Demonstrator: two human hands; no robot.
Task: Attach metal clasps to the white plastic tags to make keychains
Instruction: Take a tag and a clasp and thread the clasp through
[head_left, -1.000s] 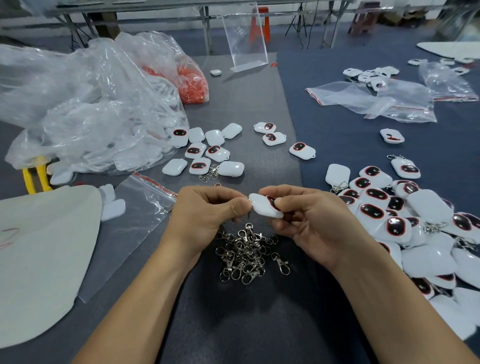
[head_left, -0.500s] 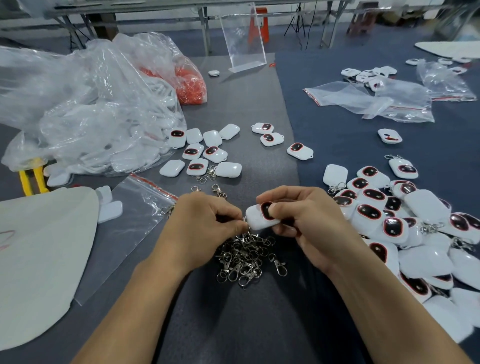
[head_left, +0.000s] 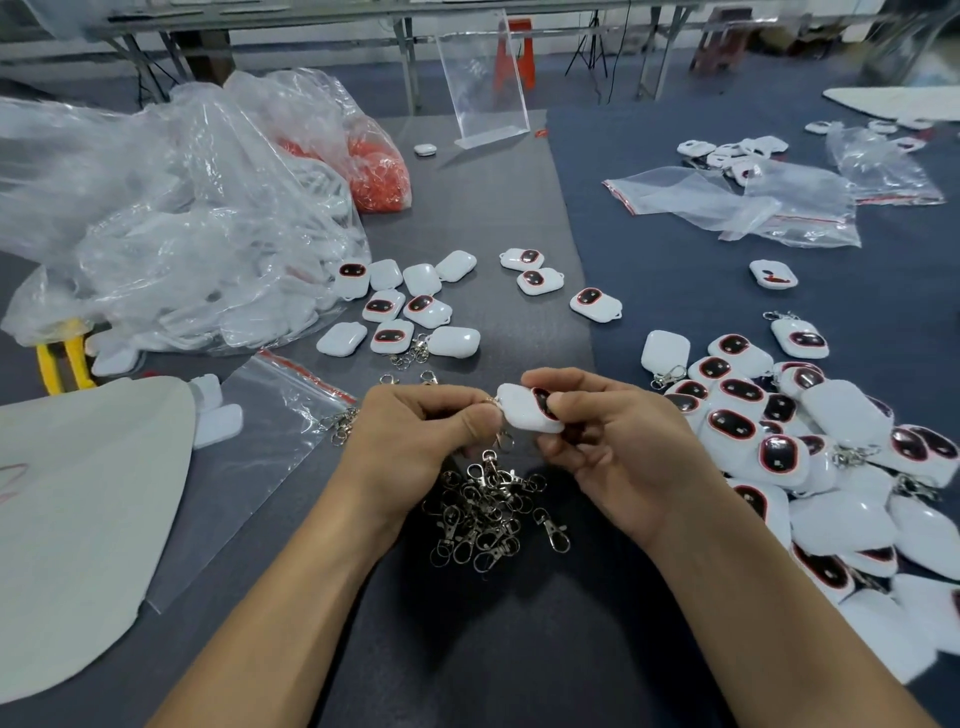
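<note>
Fingers (head_left: 576, 404) of right hand (head_left: 623, 457) grip white tag (head_left: 522, 415); left hand (head_left: 410, 441) fingers pinch clasp (head_left: 503, 441) at tag's corner.

Even, soft overhead light, faint shadows beneath the forearms, glare on glossy plastic, wide-angle bending and blur toward edges.

FREE: bare counter (head_left: 483, 649) at bottom centre; open strip up the middle toward the upper centre | BLOCKED: clasp pile (head_left: 483, 519) mid-frame; tag heap (head_left: 841, 415) along the right edge; loose tags (head_left: 410, 306) beside the strip; plastic bags (head_left: 156, 234) upper left; white sheet (head_left: 78, 519) lower left
</note>
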